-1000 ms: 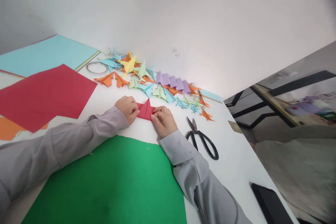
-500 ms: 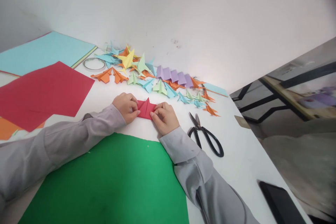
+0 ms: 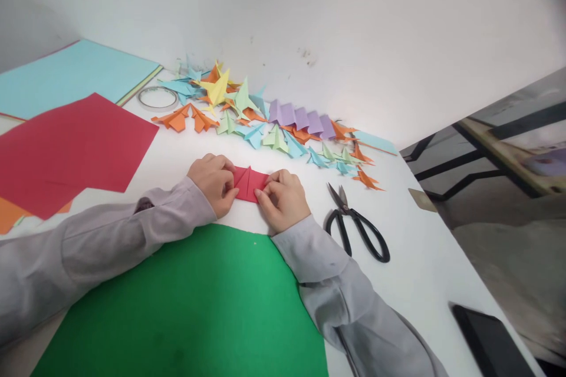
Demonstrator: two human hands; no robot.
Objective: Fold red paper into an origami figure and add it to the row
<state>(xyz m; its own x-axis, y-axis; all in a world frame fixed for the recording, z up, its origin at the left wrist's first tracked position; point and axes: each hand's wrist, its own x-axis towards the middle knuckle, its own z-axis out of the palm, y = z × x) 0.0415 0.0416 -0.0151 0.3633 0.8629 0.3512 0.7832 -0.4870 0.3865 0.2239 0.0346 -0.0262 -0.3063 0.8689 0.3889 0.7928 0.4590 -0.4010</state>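
Note:
A small folded red paper piece (image 3: pixel 249 182) lies on the white table (image 3: pixel 411 247) between my two hands. My left hand (image 3: pixel 213 182) presses and pinches its left end with curled fingers. My right hand (image 3: pixel 283 200) grips its right end, fingers bent over the paper. Both sleeves are grey. A large green sheet (image 3: pixel 190 312) lies just under my wrists, nearer to me.
Black scissors (image 3: pixel 358 224) lie right of my right hand. Several folded paper figures (image 3: pixel 260 121) are heaped along the wall. A tape ring (image 3: pixel 158 97), a red sheet (image 3: pixel 71 150), a light blue sheet (image 3: pixel 75 73) and an orange sheet (image 3: pixel 11 215) lie left. A dark phone (image 3: pixel 490 341) sits near the table's right edge.
The red piece's pointed top flap has been pressed down flat. Both hands stay on its ends. The view has shifted slightly.

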